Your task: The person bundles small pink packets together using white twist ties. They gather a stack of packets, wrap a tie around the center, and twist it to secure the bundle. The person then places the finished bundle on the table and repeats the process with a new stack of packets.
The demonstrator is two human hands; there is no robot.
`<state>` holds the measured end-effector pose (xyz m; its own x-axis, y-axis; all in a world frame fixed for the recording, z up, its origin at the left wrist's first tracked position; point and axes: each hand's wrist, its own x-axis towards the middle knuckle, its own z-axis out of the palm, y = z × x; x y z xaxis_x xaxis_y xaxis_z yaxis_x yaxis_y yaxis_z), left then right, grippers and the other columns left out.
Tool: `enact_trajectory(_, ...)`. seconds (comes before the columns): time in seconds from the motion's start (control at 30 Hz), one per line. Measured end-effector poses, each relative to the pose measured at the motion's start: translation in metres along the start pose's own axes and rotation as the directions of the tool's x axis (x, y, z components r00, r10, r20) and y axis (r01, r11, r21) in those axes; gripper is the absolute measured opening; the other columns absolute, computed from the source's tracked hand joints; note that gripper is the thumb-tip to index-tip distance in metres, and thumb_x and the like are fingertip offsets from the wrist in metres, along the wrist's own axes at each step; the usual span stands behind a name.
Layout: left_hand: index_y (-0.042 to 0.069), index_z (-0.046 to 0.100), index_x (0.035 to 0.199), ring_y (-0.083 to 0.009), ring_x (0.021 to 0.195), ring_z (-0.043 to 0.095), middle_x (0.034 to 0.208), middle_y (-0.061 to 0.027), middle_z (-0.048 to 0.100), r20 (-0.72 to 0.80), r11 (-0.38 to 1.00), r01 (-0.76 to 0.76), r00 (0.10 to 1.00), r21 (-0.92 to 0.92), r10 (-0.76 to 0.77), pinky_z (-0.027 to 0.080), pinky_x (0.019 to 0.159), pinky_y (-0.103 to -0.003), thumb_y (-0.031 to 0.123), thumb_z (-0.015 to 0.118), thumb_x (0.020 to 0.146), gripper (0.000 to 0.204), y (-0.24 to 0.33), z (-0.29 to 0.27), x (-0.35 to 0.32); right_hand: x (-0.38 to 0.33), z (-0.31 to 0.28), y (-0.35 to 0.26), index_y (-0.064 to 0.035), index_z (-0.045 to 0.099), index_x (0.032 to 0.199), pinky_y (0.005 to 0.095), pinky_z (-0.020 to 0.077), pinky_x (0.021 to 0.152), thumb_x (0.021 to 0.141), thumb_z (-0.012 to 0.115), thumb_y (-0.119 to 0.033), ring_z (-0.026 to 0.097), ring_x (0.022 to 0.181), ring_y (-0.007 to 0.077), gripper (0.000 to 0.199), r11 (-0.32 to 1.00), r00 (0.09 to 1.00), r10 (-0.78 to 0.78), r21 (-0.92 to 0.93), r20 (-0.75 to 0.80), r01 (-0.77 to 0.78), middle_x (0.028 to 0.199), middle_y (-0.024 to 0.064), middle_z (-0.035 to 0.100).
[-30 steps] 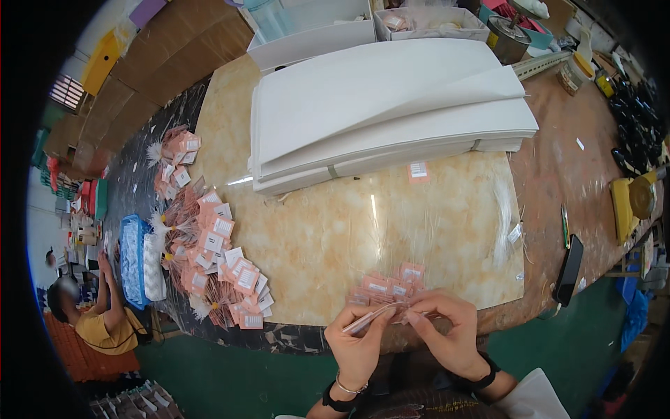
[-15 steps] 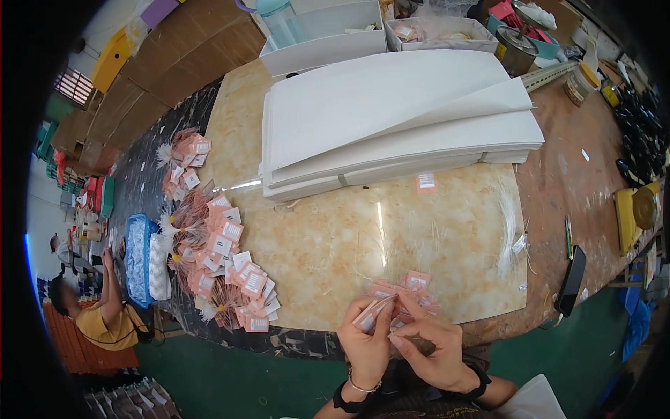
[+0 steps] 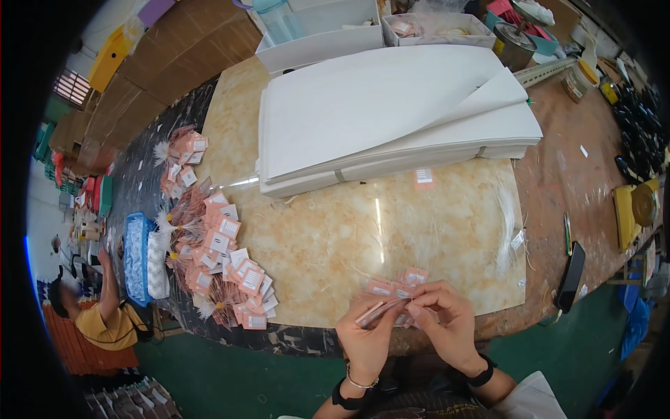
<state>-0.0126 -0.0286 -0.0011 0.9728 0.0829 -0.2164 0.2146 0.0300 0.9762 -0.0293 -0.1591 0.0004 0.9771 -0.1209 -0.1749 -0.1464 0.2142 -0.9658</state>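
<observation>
Pinching a thin stack of small pink cardboard tags (image 3: 373, 313) above the near edge of the worn brown table (image 3: 551, 188), the left hand (image 3: 366, 341) keeps thumb and fingers closed on it; the right hand (image 3: 450, 325) has its fingertips at the stack's right end, but whether they grasp anything I cannot tell. A slackened left pinch could spill tags onto the green floor (image 3: 265, 377). Just beyond, loose flat pink tags (image 3: 380, 287) could scatter if knuckles brushed them.
</observation>
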Motion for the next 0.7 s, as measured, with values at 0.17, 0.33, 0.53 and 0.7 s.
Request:
enact_trajectory(0.17,-0.006,0.065,0.086,-0.0113,0.077,0.063,0.084,-0.0083,0.066,-0.017,0.999,0.034,0.999,0.005,-0.034,0.051,0.070,-0.022,-0.013,0.065,0.078,0.011,-0.001,0.001,-0.001,0.001,-0.005,-0.013,-0.0001,0.066,0.089,0.0232,0.0469,0.066,0.083,0.065,-0.001,0.059,0.078,0.0112,0.006,0.941,0.990,-0.137,-0.318,-0.037,0.118,0.091,0.0104,0.063)
enact_trajectory(0.33,-0.006,0.064,0.088,-0.0098,0.077,0.062,0.086,-0.0074,0.066,-0.023,0.999,0.025,0.999,0.020,-0.024,0.050,0.069,-0.020,-0.013,0.065,0.079,0.012,0.002,0.003,-0.004,-0.004,-0.007,-0.006,-0.0003,0.065,0.089,0.0224,0.0457,0.053,0.084,0.066,-0.003,0.059,0.061,0.0089,0.006,0.951,0.999,0.021,-0.308,0.041,-0.007,0.075,0.0077,0.066)
enact_trajectory(0.53,-0.005,0.066,0.090,-0.0097,0.077,0.062,0.085,-0.0072,0.067,0.036,0.978,-0.114,0.993,0.177,0.109,0.050,0.068,-0.021,-0.012,0.065,0.079,0.014,0.002,0.000,-0.005,-0.002,-0.007,-0.012,0.0036,0.063,0.089,0.0245,0.0514,0.063,0.086,0.062,0.000,0.065,0.070,0.0108,0.004,0.939,0.992,0.092,-0.338,0.084,-0.058,0.077,0.0088,0.068)
enact_trajectory(0.7,-0.004,0.069,0.088,-0.0105,0.072,0.063,0.080,-0.0091,0.069,0.048,0.955,-0.153,0.988,0.254,0.146,0.050,0.066,-0.023,-0.012,0.066,0.075,0.016,0.007,0.002,-0.006,-0.003,-0.004,-0.014,0.0040,0.063,0.090,0.0248,0.0540,0.063,0.087,0.062,0.001,0.066,0.070,0.0112,0.005,0.973,0.978,0.204,-0.104,-0.033,-0.206,0.079,0.0091,0.070)
